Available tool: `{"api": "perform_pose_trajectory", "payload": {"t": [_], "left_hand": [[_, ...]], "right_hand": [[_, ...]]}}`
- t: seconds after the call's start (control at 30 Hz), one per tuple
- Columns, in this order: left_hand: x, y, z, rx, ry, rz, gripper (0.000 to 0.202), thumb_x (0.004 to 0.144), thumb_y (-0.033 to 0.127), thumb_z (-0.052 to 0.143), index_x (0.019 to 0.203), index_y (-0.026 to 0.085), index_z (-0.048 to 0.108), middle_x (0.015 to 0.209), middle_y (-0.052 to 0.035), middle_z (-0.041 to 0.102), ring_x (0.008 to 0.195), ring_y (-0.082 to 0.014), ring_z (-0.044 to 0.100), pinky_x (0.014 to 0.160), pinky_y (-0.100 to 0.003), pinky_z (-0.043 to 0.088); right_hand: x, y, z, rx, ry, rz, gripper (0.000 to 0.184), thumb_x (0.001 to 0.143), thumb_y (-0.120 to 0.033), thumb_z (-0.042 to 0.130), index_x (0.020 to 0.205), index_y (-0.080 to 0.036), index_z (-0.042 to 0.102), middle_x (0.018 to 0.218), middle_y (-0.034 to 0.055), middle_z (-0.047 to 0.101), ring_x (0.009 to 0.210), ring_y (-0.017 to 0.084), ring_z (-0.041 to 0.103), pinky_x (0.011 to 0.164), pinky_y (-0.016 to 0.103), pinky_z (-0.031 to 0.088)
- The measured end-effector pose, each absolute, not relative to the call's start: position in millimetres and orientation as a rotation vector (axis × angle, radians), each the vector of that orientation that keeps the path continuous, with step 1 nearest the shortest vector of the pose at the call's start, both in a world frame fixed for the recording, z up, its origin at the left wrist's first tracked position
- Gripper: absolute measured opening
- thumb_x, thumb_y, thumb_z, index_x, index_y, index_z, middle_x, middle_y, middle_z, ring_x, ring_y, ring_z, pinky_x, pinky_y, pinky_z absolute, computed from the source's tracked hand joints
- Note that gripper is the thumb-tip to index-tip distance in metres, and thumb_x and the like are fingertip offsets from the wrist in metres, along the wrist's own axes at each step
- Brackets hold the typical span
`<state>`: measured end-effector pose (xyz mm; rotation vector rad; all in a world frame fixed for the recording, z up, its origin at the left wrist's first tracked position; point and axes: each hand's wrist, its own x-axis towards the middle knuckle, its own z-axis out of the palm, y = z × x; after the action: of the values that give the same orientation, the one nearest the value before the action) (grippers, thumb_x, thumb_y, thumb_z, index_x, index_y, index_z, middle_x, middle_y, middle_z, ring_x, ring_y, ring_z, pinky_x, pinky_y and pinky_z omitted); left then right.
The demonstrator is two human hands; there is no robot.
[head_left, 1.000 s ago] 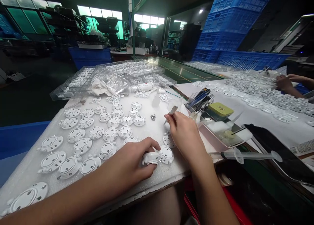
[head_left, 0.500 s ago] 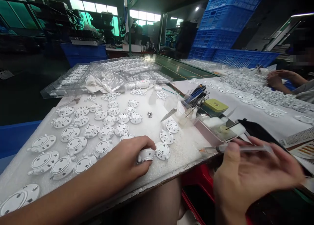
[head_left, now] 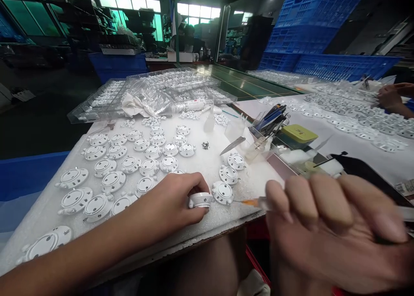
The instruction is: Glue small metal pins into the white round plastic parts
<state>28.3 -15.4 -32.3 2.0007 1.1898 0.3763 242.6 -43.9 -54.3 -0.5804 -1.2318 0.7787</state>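
My left hand (head_left: 171, 199) pinches a small round white plastic part (head_left: 200, 200), held on edge on the white foam board (head_left: 207, 166). My right hand (head_left: 326, 231) is close to the camera at lower right, fingers curled round a clear syringe (head_left: 255, 202) whose orange tip points left toward a round white part (head_left: 222, 191). Two more such parts (head_left: 233, 167) lie just behind it. Tweezers (head_left: 233, 145) lie on the board beyond them.
Several rows of round white parts (head_left: 129, 162) cover the board's left half. Clear trays (head_left: 161, 93) of small pieces stand behind. A tool tray (head_left: 281, 145) sits to the right. Another person's hand (head_left: 390, 98) works at the far right, before blue crates (head_left: 310, 33).
My right hand put down the tweezers, reached to the right, picked up the syringe and now brings it left toward the parts. My left hand keeps its grip on the white part.
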Motion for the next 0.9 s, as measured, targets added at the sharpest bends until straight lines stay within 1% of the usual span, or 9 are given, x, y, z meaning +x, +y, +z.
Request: {"api": "perform_pose_trajectory", "payload": {"t": [0.07,0.13,0.17,0.23,0.33,0.4,0.47,0.57,0.9], "left_hand": [[28,-15,-33,2.021,1.176,0.403,0.011,0.078,0.018,0.063,0.088,0.022,0.062,0.081,0.0060,0.064,0.071,-0.0120,0.056,0.062,-0.021,0.038],[28,-15,-35,2.028,1.185,0.411,0.010,0.078,0.019,0.064,0.088,0.022,0.062,0.076,0.0065,0.062,0.066,-0.0112,0.053,0.058,-0.021,0.036],[27,-15,-35,2.027,1.191,0.411,0.010,0.078,0.020,0.064,0.089,0.022,0.062,0.074,0.0066,0.061,0.064,-0.0110,0.052,0.057,-0.021,0.035],[28,-14,-37,2.030,1.184,0.420,0.011,0.079,0.021,0.064,0.090,0.022,0.063,0.074,0.0064,0.061,0.064,-0.0108,0.052,0.058,-0.021,0.035],[29,-14,-40,2.038,1.163,0.440,0.012,0.081,0.022,0.063,0.093,0.022,0.064,0.078,0.0059,0.063,0.066,-0.0107,0.052,0.061,-0.021,0.036],[29,-14,-41,2.034,1.175,0.439,0.012,0.083,0.024,0.062,0.095,0.023,0.064,0.077,0.0058,0.062,0.064,-0.0105,0.050,0.061,-0.021,0.035],[29,-15,-42,2.034,1.191,0.439,0.013,0.084,0.026,0.062,0.096,0.024,0.064,0.076,0.0058,0.061,0.062,-0.0105,0.049,0.060,-0.022,0.035],[29,-15,-43,2.045,1.189,0.440,0.014,0.084,0.026,0.062,0.098,0.024,0.063,0.075,0.0061,0.060,0.062,-0.0105,0.048,0.061,-0.022,0.035],[28,-16,-43,2.064,1.175,0.461,0.013,0.085,0.025,0.062,0.098,0.026,0.062,0.076,0.0068,0.059,0.063,-0.0104,0.048,0.063,-0.022,0.035]], "right_hand": [[229,-37,-57,-0.262,-1.085,1.075,0.070,0.090,-0.073,0.006,0.057,-0.023,0.042,0.046,-0.0035,0.010,0.039,0.011,0.016,0.042,0.029,0.024],[216,-29,-60,-0.103,-0.958,1.205,0.072,0.089,-0.074,0.001,0.050,-0.021,0.029,0.040,-0.0044,0.008,0.035,0.010,0.012,0.039,0.030,0.021],[212,-24,-60,-0.075,-0.920,1.226,0.069,0.090,-0.073,0.005,0.049,-0.021,0.024,0.038,-0.0049,0.007,0.034,0.009,0.010,0.038,0.030,0.020],[208,-15,-63,-0.041,-0.854,1.262,0.064,0.094,-0.065,0.021,0.048,-0.020,0.020,0.037,-0.0058,0.007,0.033,0.008,0.008,0.037,0.029,0.019],[212,-4,-70,0.042,-0.803,1.392,0.061,0.088,-0.057,0.046,0.047,-0.021,0.020,0.037,-0.0075,0.011,0.034,0.007,0.011,0.038,0.028,0.020],[217,2,-75,0.166,-0.744,1.487,0.058,0.086,-0.053,0.054,0.049,-0.021,0.022,0.038,-0.0088,0.015,0.035,0.007,0.014,0.039,0.027,0.021],[220,6,-80,0.292,-0.673,1.550,0.055,0.087,-0.047,0.055,0.051,-0.022,0.022,0.038,-0.0095,0.017,0.036,0.006,0.015,0.040,0.026,0.021],[220,8,-83,0.389,-0.652,1.611,0.053,0.089,-0.043,0.054,0.051,-0.023,0.022,0.038,-0.0096,0.018,0.036,0.006,0.015,0.042,0.026,0.021],[220,4,-85,0.277,-0.673,1.595,0.053,0.087,-0.046,0.053,0.051,-0.022,0.022,0.038,-0.0097,0.016,0.036,0.007,0.014,0.042,0.026,0.022]]}}
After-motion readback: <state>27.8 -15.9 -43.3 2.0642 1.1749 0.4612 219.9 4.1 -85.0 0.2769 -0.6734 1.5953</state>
